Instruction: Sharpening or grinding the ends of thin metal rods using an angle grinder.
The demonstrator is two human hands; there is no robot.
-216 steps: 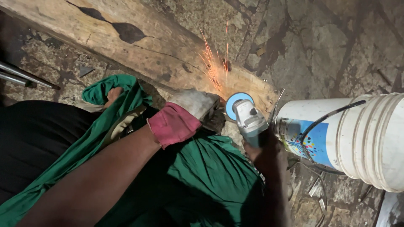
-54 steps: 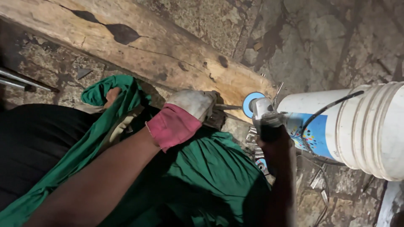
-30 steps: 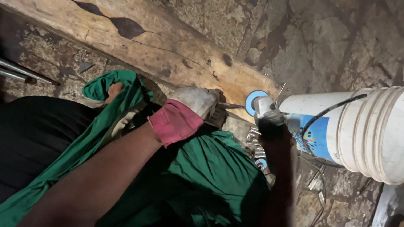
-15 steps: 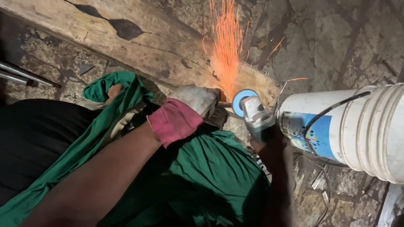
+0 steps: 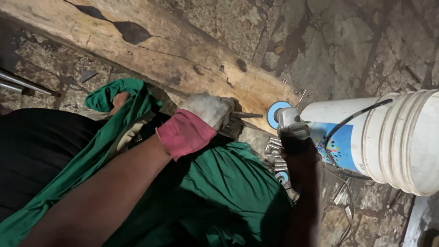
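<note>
- Head view, starting at the far left: two thin grey metal rods (image 5: pixel 20 83) lie on the rough stone floor (image 5: pixel 366 41), well apart from your hands.
- Next comes the loose green cloth (image 5: pixel 219 183) draped over your lap and legs, spreading under your left forearm.
- Above it, the long pale wooden log (image 5: pixel 151 45) runs diagonally from upper left down towards the middle of the frame.
- Your left hand (image 5: pixel 208 112), in a dirty white work glove with a pink cuff, is closed around a slim metal rod (image 5: pixel 244 115) that pokes out to the right, just beside the lower end of the log.
- Just right of that rod's tip sits the angle grinder with its blue round disc (image 5: pixel 276 114), the disc near the log's end; whether it touches the rod cannot be told.
- Your right hand (image 5: pixel 297 151) is dark and in shadow, wrapped around the grinder's body from below.
- A small pile of short metal pieces (image 5: pixel 273 148) lies between your two hands.
- Farthest right, a white ribbed plastic bucket (image 5: pixel 393 142) lies on its side, with a black cable (image 5: pixel 347 126) looping across it.
</note>
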